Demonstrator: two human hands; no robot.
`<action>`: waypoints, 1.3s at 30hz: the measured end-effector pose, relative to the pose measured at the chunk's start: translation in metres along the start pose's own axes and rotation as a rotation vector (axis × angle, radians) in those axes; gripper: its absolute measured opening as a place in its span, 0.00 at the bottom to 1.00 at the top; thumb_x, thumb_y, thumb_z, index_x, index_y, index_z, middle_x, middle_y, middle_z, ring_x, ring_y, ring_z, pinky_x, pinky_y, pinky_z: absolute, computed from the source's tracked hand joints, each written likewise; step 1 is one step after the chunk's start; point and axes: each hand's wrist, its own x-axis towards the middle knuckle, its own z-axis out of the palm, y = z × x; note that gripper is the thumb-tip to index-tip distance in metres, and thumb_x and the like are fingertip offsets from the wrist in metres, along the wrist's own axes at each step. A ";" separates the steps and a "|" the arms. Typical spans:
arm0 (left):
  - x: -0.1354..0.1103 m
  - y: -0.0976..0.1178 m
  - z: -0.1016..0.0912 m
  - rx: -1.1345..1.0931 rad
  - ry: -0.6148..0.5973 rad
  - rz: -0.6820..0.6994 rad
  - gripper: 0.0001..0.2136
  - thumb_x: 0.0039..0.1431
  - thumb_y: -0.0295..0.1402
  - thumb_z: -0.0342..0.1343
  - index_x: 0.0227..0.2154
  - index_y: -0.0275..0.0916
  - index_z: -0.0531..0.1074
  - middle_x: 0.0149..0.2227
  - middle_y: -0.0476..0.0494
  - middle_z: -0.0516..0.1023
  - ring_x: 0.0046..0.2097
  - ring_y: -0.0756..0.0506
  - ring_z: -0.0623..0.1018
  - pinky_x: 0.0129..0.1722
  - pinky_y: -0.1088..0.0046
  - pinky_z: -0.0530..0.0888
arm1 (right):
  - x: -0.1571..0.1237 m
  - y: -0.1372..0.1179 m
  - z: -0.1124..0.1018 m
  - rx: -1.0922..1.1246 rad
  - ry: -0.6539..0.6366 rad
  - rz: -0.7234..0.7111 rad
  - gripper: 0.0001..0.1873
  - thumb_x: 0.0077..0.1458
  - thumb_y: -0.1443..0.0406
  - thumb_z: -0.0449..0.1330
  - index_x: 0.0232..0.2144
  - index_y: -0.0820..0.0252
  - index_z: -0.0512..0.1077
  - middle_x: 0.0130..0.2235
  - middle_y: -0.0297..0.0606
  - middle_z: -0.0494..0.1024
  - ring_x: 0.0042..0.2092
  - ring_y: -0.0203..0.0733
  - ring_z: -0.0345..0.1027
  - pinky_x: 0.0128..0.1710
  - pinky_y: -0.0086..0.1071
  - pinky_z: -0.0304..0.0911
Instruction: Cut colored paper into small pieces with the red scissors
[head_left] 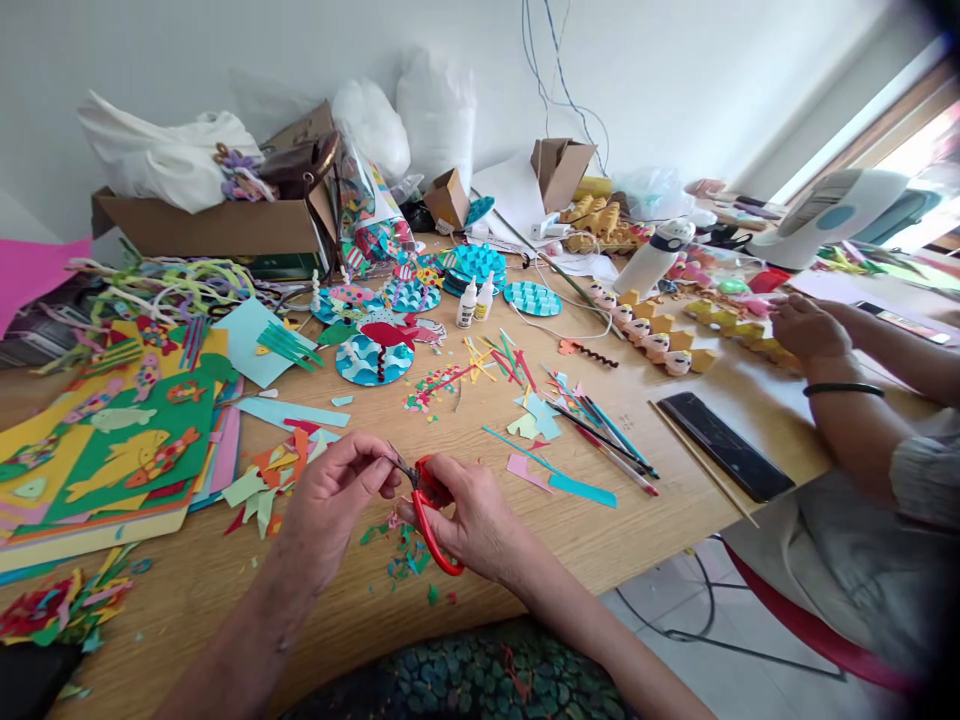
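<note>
My right hand [480, 520] is closed round the red handles of a pair of scissors [431, 530], whose dark blades point up and left. My left hand [337, 490] is pinched near the blade tips; whatever sits between its fingers is too small to make out. Below both hands, tiny green and pink paper snippets [409, 555] lie on the wooden table [540, 560]. Left of my left hand is a heap of orange and pale green paper scraps [262, 475]. Blue paper discs, one with a red paper fish [382, 340], stand further back.
Coloured sheets with paper fish [135, 440] cover the left side. Two glue bottles [476, 300], pencils [607, 440], paper strips and a phone [724, 445] lie around. At the right, a co-worker's hands [814, 335] are by yellow egg-carton pieces [739, 330]. Cardboard boxes [202, 235] line the wall.
</note>
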 end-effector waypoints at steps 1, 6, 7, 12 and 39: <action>0.000 0.000 0.000 0.002 0.000 -0.002 0.02 0.49 0.30 0.57 0.25 0.38 0.72 0.26 0.50 0.72 0.28 0.51 0.72 0.29 0.77 0.70 | 0.000 0.000 0.000 -0.001 0.003 -0.001 0.18 0.51 0.53 0.56 0.21 0.59 0.57 0.22 0.28 0.61 0.23 0.30 0.52 0.23 0.24 0.47; -0.001 -0.002 0.001 0.027 -0.013 -0.017 0.02 0.50 0.31 0.56 0.26 0.38 0.71 0.26 0.50 0.73 0.29 0.50 0.72 0.29 0.76 0.71 | 0.000 0.001 0.001 -0.036 0.026 -0.022 0.19 0.51 0.53 0.56 0.20 0.59 0.58 0.21 0.28 0.60 0.23 0.30 0.50 0.23 0.24 0.45; -0.001 -0.002 0.000 0.028 -0.018 -0.020 0.02 0.50 0.31 0.56 0.26 0.38 0.72 0.27 0.50 0.73 0.29 0.50 0.73 0.30 0.76 0.71 | -0.001 0.002 0.002 -0.041 0.032 -0.028 0.19 0.52 0.53 0.56 0.20 0.59 0.57 0.21 0.28 0.59 0.22 0.30 0.49 0.22 0.24 0.45; -0.001 -0.005 -0.002 0.064 -0.033 -0.021 0.03 0.51 0.31 0.56 0.27 0.38 0.71 0.26 0.50 0.73 0.28 0.51 0.72 0.29 0.76 0.70 | -0.002 0.003 0.001 -0.041 0.026 -0.030 0.19 0.52 0.53 0.56 0.20 0.59 0.58 0.20 0.28 0.59 0.22 0.29 0.49 0.22 0.24 0.45; -0.005 -0.004 -0.009 0.096 -0.013 -0.053 0.03 0.50 0.31 0.56 0.28 0.39 0.72 0.24 0.51 0.73 0.28 0.51 0.72 0.29 0.78 0.70 | -0.007 0.003 -0.002 -0.065 -0.037 -0.007 0.23 0.53 0.50 0.53 0.18 0.59 0.56 0.18 0.28 0.57 0.20 0.29 0.46 0.20 0.24 0.43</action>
